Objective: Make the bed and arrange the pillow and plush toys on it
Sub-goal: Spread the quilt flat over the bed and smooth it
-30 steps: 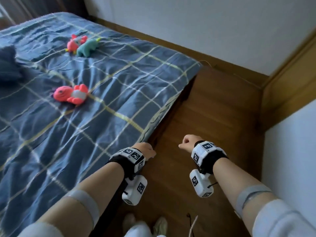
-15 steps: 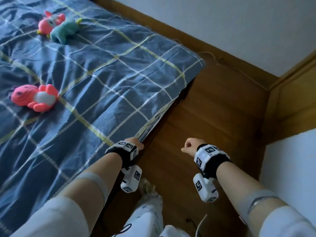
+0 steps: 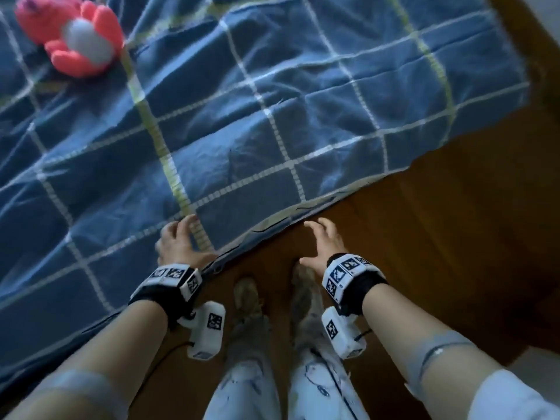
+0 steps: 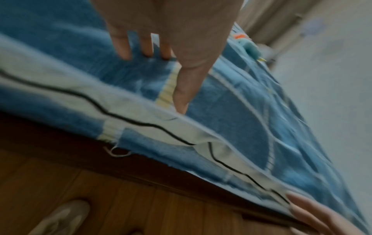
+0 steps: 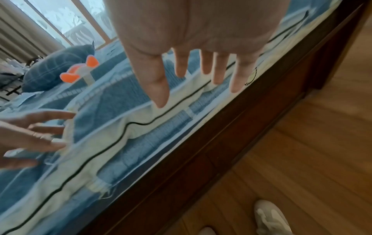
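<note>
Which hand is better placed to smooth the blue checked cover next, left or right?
Left. The left hand already lies open, fingers spread, on the blue checked cover just inside its edge. The right hand is open too, but it is over the wooden floor, off the fabric.

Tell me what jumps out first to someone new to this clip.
The pink plush at top left, bright against the blue checked bedcover. Then the two spread hands at the cover's near edge: the left hand flat on it, the right hand beside the hem over the wood floor.
</note>
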A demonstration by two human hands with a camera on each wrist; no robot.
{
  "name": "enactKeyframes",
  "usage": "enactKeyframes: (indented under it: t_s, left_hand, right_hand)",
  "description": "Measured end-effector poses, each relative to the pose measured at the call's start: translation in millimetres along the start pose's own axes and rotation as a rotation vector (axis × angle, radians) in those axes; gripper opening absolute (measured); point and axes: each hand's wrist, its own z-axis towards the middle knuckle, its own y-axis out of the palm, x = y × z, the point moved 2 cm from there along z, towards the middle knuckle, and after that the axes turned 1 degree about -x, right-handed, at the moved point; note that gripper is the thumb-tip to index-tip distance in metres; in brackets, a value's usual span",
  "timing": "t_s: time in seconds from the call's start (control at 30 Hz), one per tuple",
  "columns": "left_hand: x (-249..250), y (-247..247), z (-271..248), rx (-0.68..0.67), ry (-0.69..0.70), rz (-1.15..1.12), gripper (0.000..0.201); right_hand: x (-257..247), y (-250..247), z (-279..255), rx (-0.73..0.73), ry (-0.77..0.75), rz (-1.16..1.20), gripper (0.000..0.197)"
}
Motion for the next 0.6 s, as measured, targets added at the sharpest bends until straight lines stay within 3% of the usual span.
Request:
enactKeyframes:
  t_s: [0.1,0.2,0.27,0.37,0.5,0.6]
  left_hand:
    - [-19,23,21,0.014,-0.064,-0.020,0.100]
    - [-18,49,31,0.092,-0.109,0.032,0.106]
    - [-14,61,35,0.172,-0.161,0.042,0.100]
    - [-7,61,43,0.278,-0.184,0.108,0.073]
    - [-10,40,46,0.272,-0.118,0.064,0.051]
    - [-9,24,22,0.265,-0.067,-0.061,0.045]
  right_hand:
    - [11,-6,43,0.080,-0.096,-0.195,0.098]
    - [9,-17,82,0.129,-0.250,-0.587,0.103]
    - [5,-20,106,0.147,-0.323,-0.760,0.095]
    - [1,-32,132,0.205,-0.368,-0.745,0.071]
    - [-9,-56,146,0.263,-0.400,-0.749,0.046]
    - [-17,-75,143,0.192,-0.430,-0.715,0.039]
